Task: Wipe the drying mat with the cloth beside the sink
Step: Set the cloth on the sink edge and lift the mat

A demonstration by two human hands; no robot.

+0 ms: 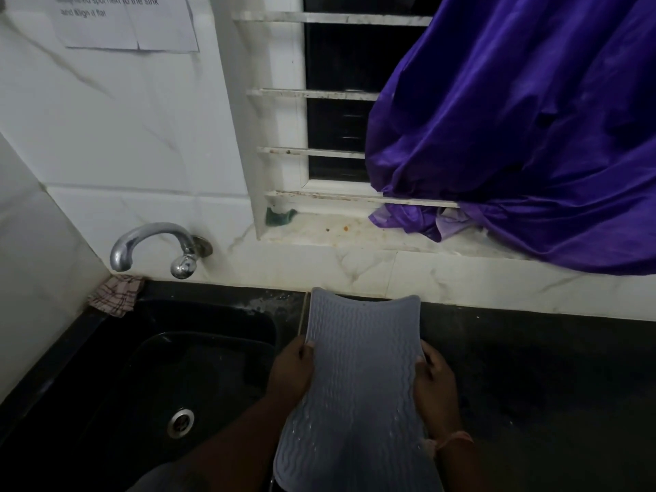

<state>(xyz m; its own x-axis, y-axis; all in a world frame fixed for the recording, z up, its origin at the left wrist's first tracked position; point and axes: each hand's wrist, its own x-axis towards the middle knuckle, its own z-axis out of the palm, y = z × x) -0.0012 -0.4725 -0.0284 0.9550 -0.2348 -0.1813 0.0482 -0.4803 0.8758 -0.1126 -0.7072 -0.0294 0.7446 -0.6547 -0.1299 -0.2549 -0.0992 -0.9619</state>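
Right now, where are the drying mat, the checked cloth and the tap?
drying mat (pixel 358 378), head view, middle of its ribbed grey surface.
checked cloth (pixel 115 296), head view, centre of the crumpled fabric at the sink's far corner.
tap (pixel 149 239), head view, curved chrome spout.

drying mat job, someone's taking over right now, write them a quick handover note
Left hand grips the left edge of the grey drying mat; right hand grips its right edge.
The mat is held over the black counter, just right of the sink.
The checked cloth lies untouched at the sink's back left corner, under the tap.
Done: mat in hand. Left: fetch the cloth and wipe the mat.
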